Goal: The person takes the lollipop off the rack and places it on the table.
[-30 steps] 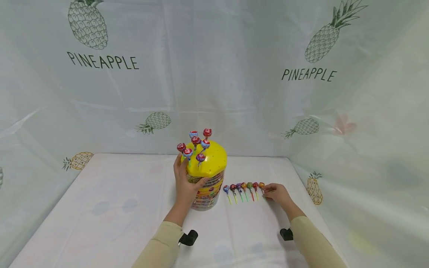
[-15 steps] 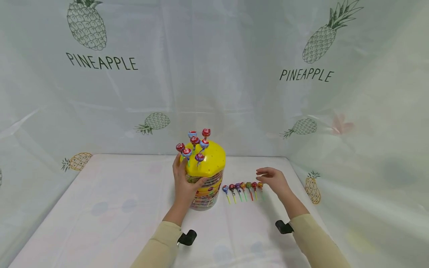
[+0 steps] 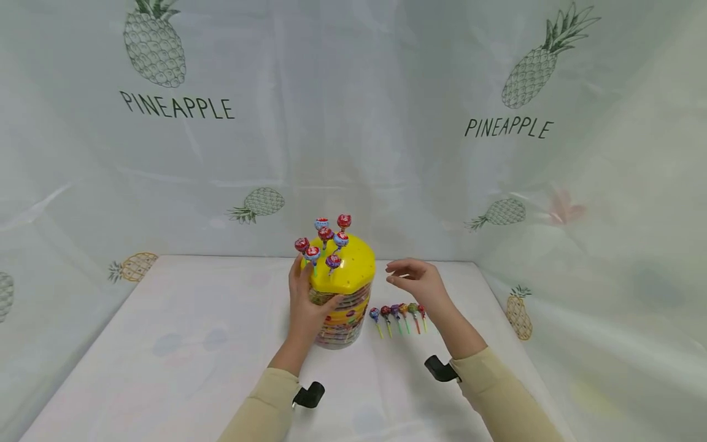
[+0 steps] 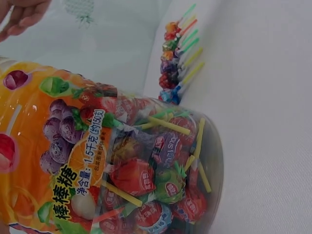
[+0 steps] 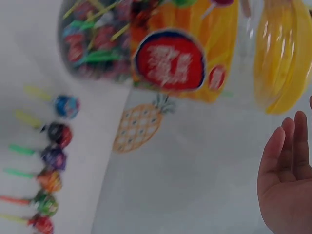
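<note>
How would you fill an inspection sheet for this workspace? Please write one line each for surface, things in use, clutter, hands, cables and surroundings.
Surface: white tabletop with faint printed shapes.
Things in use: a clear jar of lollipops with a yellow lid; seven lollipops stand stuck in the lid; a row of loose lollipops lies on the tabletop to the jar's right.
Clutter: nothing seen.
Hands: left hand grips the jar near its lid; right hand is raised beside the lid, seemingly holding nothing; a black piece shows at each wrist.
Cables: nothing seen.
Surroundings: pale hanging sheet behind, printed with pineapples.
</note>
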### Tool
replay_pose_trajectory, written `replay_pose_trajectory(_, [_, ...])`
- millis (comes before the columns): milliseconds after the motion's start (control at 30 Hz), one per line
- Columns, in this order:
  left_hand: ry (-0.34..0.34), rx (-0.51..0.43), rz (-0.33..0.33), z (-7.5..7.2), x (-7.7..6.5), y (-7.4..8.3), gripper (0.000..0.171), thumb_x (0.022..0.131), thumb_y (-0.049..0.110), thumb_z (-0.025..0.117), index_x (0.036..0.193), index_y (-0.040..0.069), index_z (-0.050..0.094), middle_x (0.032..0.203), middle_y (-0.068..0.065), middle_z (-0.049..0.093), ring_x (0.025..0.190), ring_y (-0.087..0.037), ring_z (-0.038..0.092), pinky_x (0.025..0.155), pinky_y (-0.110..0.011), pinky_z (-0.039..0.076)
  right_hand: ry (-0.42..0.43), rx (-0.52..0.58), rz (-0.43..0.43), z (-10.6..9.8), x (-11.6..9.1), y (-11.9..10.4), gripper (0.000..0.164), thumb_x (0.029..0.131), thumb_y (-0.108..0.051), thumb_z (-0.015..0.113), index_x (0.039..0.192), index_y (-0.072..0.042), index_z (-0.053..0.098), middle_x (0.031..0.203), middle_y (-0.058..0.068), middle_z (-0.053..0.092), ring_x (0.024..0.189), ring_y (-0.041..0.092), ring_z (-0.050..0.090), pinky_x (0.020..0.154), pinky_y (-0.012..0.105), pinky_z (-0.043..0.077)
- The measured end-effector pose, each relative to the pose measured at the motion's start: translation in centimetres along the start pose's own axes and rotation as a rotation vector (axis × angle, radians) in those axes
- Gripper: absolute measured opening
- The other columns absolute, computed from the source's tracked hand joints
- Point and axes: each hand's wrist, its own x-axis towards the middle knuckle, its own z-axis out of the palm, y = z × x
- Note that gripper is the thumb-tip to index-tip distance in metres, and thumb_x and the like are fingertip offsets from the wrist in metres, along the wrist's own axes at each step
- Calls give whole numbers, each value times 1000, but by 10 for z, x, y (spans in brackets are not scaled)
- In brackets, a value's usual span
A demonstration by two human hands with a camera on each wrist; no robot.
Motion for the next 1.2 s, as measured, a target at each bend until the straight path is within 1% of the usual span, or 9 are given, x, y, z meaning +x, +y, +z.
replay_pose_trajectory(167, [-24,5,4,-3,0,-2,85,85,47,72,153,33,24,161,-1,1,143,-37,18,107,-64,28,-28,88,-91,22,6,-16,22,87,-13,75,107,-6,71,109,12,65,93,30,62,83,31,56])
replay_pose_trajectory(333, [-40,14,-12,-5,-1,-1,86,86,42,74,154,34,22,162,1,1,144,-35,16,108,-65,26,-32,162,-195,36,14,-30,23,87,-9,74,109,-3,70,112,10,65,102,29,59,89,30,53])
replay_pose_trajectory(433, [-44,6,-22,-6,-2,2,87,86,36,75,155,33,21,162,2,1,145,-35,13,109,-65,24,-30,209,-221,42,21,-37,24,89,-6,71,112,0,68,116,11,64,107,28,58,94,34,51])
replay_pose_trajectory(567, [-42,-11,-42,-7,-3,3,87,86,29,76,154,34,22,162,6,1,146,-31,13,110,-63,23,-34,278,-206,50,32,-46,26,93,-10,67,118,-2,66,121,12,63,111,28,58,102,39,45])
replay_pose_trajectory(667, [-42,-22,-60,-8,-5,3,87,86,25,76,154,35,23,162,10,1,147,-29,12,110,-63,23,-34,305,-185,55,39,-52,28,95,-15,64,122,-5,65,124,11,62,114,26,58,105,38,42])
replay_pose_trajectory(767, [-47,-30,-84,-9,-6,4,86,87,23,76,154,34,23,162,12,1,147,-28,11,111,-63,22,-38,339,-157,61,46,-57,31,96,-16,64,125,-7,63,126,10,61,115,26,58,102,37,45])
replay_pose_trajectory(867, [-58,-36,-115,-9,-7,5,84,88,23,75,154,32,24,161,13,1,147,-27,11,111,-63,21,-32,350,-136,64,51,-60,32,96,-16,64,127,-9,63,127,7,60,115,24,58,98,34,48])
replay_pose_trajectory(1067, [-66,-52,-157,-10,-8,8,85,87,19,75,155,25,23,162,8,1,147,-26,9,113,-62,18,-19,330,-149,68,57,-65,31,95,-13,64,126,-10,65,125,4,61,115,22,57,97,32,49])
replay_pose_trajectory(1200, [-71,-42,-172,-12,-9,9,86,87,20,75,155,27,22,162,9,0,147,-26,9,112,-62,19,-23,327,-148,69,61,-66,30,94,-12,66,124,-11,66,122,5,63,113,22,57,97,33,49])
